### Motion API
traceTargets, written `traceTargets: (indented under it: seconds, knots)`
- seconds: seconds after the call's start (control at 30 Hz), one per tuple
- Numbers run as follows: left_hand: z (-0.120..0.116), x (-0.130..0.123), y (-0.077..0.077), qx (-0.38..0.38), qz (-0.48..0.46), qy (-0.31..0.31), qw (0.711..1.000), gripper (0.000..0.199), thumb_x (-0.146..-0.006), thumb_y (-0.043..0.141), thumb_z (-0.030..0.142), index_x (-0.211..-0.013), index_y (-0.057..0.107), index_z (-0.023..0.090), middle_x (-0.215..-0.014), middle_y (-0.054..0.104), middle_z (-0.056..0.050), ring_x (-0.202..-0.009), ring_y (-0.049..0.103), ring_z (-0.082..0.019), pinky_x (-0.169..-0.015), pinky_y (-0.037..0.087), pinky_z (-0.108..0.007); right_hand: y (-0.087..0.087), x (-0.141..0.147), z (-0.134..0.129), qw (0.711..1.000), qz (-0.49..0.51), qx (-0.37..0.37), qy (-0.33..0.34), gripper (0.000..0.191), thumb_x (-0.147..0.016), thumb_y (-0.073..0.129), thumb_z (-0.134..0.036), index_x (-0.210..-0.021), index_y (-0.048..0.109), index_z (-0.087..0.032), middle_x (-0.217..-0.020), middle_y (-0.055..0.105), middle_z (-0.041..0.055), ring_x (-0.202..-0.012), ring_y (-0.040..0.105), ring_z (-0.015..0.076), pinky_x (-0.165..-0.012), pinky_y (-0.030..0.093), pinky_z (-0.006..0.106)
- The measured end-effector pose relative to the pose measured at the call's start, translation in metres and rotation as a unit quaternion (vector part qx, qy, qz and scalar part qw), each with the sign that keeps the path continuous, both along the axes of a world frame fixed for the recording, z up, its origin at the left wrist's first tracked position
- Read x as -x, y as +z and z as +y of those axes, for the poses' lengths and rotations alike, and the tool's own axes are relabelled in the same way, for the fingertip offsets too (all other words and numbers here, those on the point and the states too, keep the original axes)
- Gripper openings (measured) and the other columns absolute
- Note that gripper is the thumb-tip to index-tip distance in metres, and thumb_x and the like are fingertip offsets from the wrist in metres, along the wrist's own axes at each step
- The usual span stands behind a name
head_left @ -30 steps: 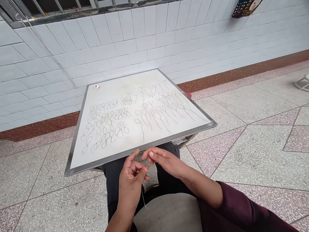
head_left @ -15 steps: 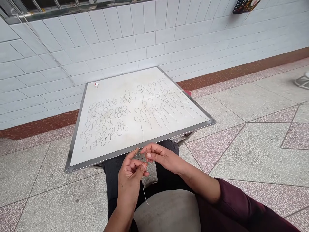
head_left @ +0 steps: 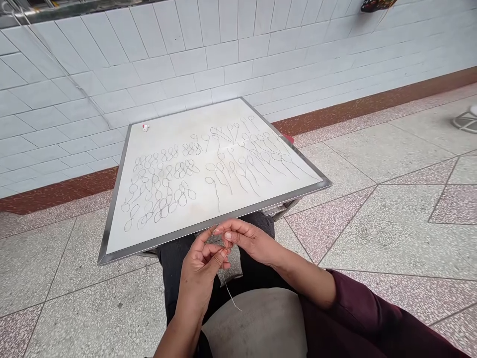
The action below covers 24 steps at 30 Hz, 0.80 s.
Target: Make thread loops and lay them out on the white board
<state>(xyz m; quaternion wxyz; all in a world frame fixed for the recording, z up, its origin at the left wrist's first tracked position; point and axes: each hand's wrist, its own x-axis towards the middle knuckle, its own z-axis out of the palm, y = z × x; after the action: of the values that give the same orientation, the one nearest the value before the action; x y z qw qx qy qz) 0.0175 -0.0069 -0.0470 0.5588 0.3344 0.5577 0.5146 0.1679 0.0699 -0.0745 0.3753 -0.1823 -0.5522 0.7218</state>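
Between my two hands, just in front of the table's near edge, is a thin, pale wire or cord (head_left: 231, 297); I cannot tell which. Its loose tail hangs below my fingers over my lap. My left hand (head_left: 203, 261) pinches it between thumb and forefinger. The fingertips of my right hand (head_left: 242, 239) are closed on it too, close against the left fingers. Part of it is hidden by the fingers. Many thin looped pieces (head_left: 210, 181) lie in rows on the white table (head_left: 179, 117): double loops at the left, single loops with straight tails at the right.
A small white and red object (head_left: 145, 128) sits at the table's far left corner. The table has a grey metal edge and stands against a white tiled wall (head_left: 208, 59). At the far right a round stool-like frame (head_left: 465, 122) rests on the speckled floor.
The fingers of both hands have drawn closer together, and the loop between them looks smaller. The hanging tail has swung a little to the right. The view has shifted slightly.
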Motion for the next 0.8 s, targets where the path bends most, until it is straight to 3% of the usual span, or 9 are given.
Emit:
traceTargets:
  seconds: [0.37,0.5,0.67,0.8]
  knots:
    - [0.002,0.004,0.011,0.009,0.025,-0.024,0.999,0.048,-0.074,0.079,0.027,-0.119,0.067,0.021,-0.067,0.066,0.003,-0.062,0.060,-0.013,-0.065,0.053,-0.028,0.006,0.003,-0.004,1.000,-0.016,-0.018,-0.017,0.025,-0.097,0.058,-0.042,-0.110,0.067,-0.023,-0.090,0.063,0.0005,-0.080,0.056,0.0127,-0.079,0.048,0.030]
    - [0.003,0.005,0.010,-0.026,0.035,0.040,0.998,0.048,-0.073,0.081,0.027,-0.119,0.067,0.021,-0.063,0.066,0.005,-0.059,0.058,-0.011,-0.067,0.051,-0.026,0.005,0.006,-0.007,0.999,-0.020,0.009,-0.046,0.030,-0.097,0.058,-0.047,-0.116,0.062,-0.023,-0.093,0.059,0.0001,-0.084,0.056,0.0131,-0.080,0.047,0.030]
    - [0.005,0.007,0.005,-0.061,0.032,0.150,0.986,0.054,-0.073,0.082,0.027,-0.123,0.064,0.021,-0.071,0.071,0.004,-0.072,0.067,-0.014,-0.086,0.052,-0.032,-0.008,0.022,-0.020,0.993,-0.055,0.089,-0.046,0.043,-0.073,0.084,-0.044,-0.092,0.053,-0.021,-0.079,0.058,-0.0041,-0.071,0.053,0.0116,-0.070,0.043,0.027]
    - [0.006,0.009,0.000,-0.084,0.035,0.189,0.978,0.055,-0.076,0.081,0.028,-0.127,0.062,0.020,-0.073,0.072,0.004,-0.080,0.069,-0.015,-0.097,0.048,-0.035,-0.017,0.040,-0.030,0.989,-0.095,0.079,-0.081,0.037,-0.071,0.084,-0.037,-0.087,0.056,-0.020,-0.071,0.059,-0.0055,-0.065,0.052,0.0112,-0.066,0.042,0.026]
